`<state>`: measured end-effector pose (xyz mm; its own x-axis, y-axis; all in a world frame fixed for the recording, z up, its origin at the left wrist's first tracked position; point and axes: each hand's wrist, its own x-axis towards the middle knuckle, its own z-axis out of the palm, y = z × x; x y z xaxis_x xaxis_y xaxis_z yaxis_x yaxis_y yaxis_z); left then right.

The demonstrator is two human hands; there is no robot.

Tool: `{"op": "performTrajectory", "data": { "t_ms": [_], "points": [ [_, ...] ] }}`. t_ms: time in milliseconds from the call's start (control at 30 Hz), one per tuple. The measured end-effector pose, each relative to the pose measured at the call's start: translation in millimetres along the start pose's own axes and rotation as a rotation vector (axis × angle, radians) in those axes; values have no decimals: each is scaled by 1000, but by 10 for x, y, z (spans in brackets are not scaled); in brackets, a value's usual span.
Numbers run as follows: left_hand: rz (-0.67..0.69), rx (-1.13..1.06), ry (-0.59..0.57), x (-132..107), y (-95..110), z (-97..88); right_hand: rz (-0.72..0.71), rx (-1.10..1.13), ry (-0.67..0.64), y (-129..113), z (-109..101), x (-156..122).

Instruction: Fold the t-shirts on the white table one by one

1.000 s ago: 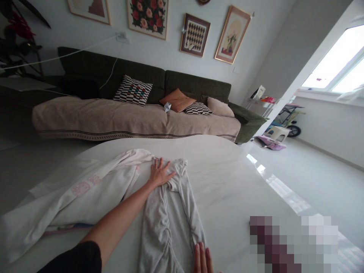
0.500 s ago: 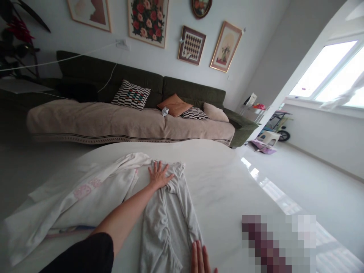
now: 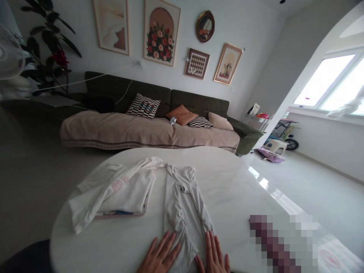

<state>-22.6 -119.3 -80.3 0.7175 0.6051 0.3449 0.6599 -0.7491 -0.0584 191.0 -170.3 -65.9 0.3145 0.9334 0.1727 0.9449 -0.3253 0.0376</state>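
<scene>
A light grey garment (image 3: 173,204) with gathered seams lies stretched lengthwise on the white marbled table (image 3: 233,185). Its near end sits between my hands at the bottom of the view. My left hand (image 3: 160,254) rests flat with fingers spread over the garment's lower left edge. On the lower right edge lies my right hand (image 3: 215,254), fingers extended. To the left, a white piece of clothing with a pink print (image 3: 121,182) is draped across a stack of folded clothes (image 3: 127,199).
Beyond the table stands a dark green sofa (image 3: 199,96) with a beige cover and several cushions. A pixelated dark red patch (image 3: 273,246) covers the table's right side. On the floor at right are a white stool (image 3: 275,146) and a purple item (image 3: 270,155).
My left hand has come back from the garment's far end to its near left edge. The right hand stays at the lower right edge. The view has shifted, showing more of the table.
</scene>
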Motion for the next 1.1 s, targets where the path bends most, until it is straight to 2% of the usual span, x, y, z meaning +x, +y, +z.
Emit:
{"op": "performTrajectory", "data": {
  "t_ms": [200, 467, 867, 1100],
  "points": [
    [-20, 40, -11, 38, 29, -150, 16, 79, -67, 15, -66, -8],
    [-49, 8, -12, 3, 47, -82, 24, 98, -117, -7, -162, -13],
    [-16, 56, 45, 22, 33, -131, 15, 100, -46, -4, -123, -13],
    [-15, 69, 86, 9, 22, -59, 20, 87, -29, 0, -70, -9]
  ]
}}
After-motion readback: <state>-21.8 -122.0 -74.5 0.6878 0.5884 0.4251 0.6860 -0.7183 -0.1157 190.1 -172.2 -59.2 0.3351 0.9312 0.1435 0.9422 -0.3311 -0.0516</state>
